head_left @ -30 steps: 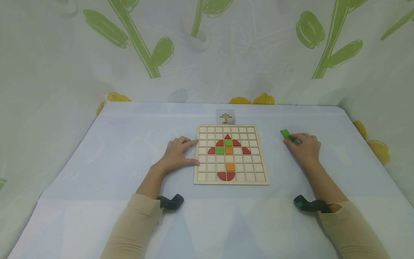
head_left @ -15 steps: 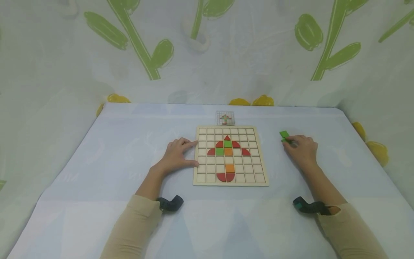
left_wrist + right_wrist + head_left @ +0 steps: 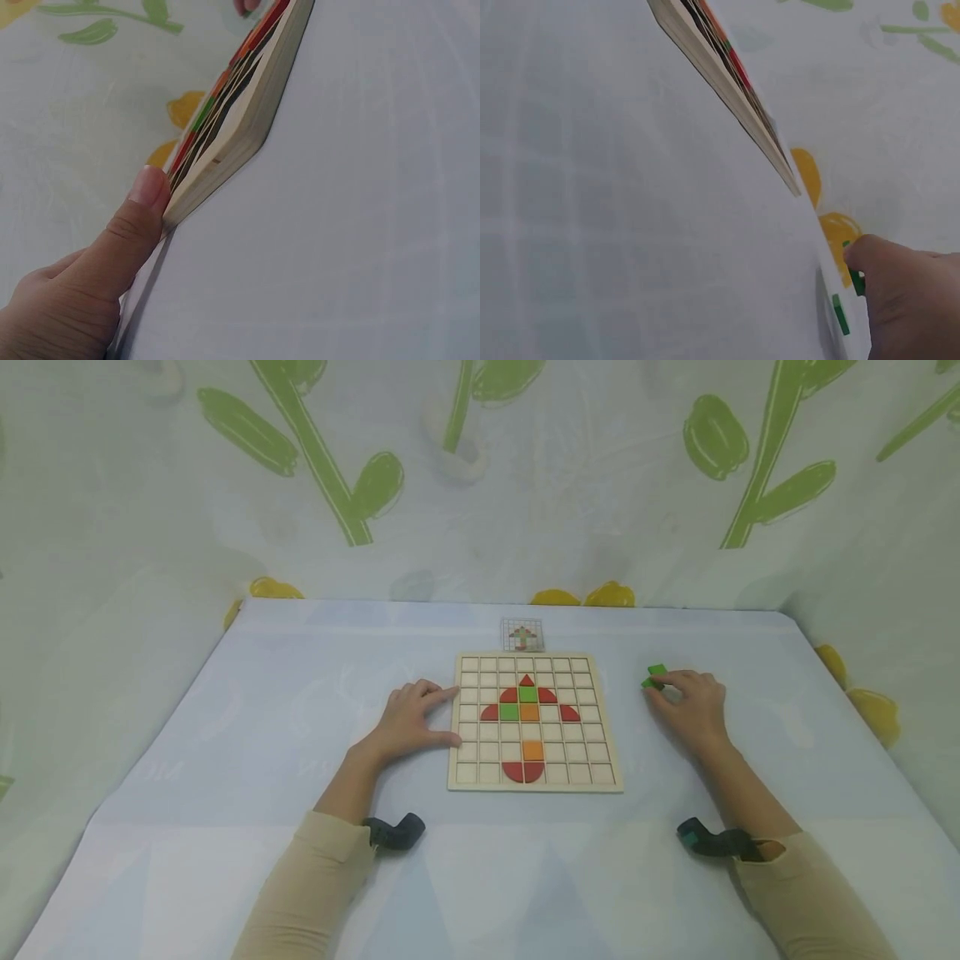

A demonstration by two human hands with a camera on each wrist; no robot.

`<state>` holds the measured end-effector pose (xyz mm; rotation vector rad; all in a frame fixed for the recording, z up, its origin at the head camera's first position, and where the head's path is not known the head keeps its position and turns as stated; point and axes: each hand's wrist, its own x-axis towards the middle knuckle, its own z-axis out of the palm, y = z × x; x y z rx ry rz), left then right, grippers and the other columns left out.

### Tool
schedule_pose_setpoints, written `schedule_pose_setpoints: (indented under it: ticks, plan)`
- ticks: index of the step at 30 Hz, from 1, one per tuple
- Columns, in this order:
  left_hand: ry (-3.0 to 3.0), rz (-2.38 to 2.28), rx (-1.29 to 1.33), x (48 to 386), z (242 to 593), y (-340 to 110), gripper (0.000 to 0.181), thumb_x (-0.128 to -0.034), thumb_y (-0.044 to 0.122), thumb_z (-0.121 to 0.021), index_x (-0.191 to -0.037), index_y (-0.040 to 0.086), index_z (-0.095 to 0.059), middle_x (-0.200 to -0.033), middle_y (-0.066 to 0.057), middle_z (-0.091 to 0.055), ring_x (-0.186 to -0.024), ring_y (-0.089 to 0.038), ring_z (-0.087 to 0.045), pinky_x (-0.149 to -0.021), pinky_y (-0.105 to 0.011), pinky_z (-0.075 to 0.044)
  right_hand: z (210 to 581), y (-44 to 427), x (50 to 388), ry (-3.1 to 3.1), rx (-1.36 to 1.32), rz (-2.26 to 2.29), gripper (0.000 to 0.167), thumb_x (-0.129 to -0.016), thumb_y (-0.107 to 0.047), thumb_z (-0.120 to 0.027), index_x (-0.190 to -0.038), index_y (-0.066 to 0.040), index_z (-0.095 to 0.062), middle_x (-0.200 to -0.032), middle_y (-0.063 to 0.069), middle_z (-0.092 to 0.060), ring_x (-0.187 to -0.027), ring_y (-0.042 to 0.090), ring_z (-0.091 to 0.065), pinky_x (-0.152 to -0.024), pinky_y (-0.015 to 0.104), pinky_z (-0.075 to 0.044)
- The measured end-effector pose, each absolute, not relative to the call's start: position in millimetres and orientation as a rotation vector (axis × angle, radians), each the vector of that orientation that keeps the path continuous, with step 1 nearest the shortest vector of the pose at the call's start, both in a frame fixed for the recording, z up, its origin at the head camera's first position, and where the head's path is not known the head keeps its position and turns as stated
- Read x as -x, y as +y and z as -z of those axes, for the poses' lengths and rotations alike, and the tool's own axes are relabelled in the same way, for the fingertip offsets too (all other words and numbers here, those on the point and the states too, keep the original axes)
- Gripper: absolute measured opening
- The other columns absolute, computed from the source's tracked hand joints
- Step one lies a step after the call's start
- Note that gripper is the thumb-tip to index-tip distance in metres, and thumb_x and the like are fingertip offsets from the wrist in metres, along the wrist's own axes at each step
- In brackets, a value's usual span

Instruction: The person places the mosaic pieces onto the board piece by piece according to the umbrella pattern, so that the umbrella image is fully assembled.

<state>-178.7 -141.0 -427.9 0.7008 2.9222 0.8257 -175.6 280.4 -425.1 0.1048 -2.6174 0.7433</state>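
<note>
In the head view, a wooden grid board [image 3: 480, 782] carries red, green and orange tiles. My left hand [image 3: 408, 718] rests at its left edge, thumb and index finger spread apart and touching the frame. The left wrist view shows that thumb [image 3: 124, 236] against the board's side [image 3: 259, 120]. To the right of the board, my right hand [image 3: 692, 706] pinches a green tile [image 3: 648, 682] between thumb and fingers. Another green tile [image 3: 657, 669] lies just beyond it. Seen from the right wrist, one green tile [image 3: 841, 315] is on the table and the fingers partly hide the other.
A small pattern card [image 3: 522, 634] lies against the board's far edge, printed with a similar coloured figure. The pale table [image 3: 600, 860] ends at a wall cloth [image 3: 585, 485] with painted green stems. Black wrist straps [image 3: 397, 832] jut from both sleeves.
My right hand has shifted slightly left, bringing one green tile away from the other, which shows more fully now. My left hand and the board have stayed in place.
</note>
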Motion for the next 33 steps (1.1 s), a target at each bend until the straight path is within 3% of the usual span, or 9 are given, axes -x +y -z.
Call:
schedule_pose_setpoints:
  ticks: [17,33]
  plan:
    - [2.920,-0.818,-0.693,180,428,-140,0.085,-0.0676,0.051,-0.079,-0.140,0.019,-0.049,-0.119,-0.006,-0.050,-0.105,-0.023,-0.043,-0.089,-0.041,-0.029,421,254,176,-2.342,-0.502,-0.806,0.020,-0.068,0.003,-0.078,-0.087,0.003,-0.071,-0.086,0.021,-0.067,-0.081,0.035,-0.051,-0.071,0.035,-0.024]
    - [2.922,-0.799,-0.689,178,426,-140,0.085,-0.0671,0.052,-0.079,-0.139,0.018,-0.049,-0.119,-0.007,-0.050,-0.106,-0.024,-0.044,-0.089,-0.041,-0.029,422,231,173,-2.332,-0.614,-0.855,0.022,-0.068,0.001,-0.079,-0.088,0.001,-0.071,-0.089,0.017,-0.068,-0.089,0.035,-0.054,-0.078,0.042,-0.027]
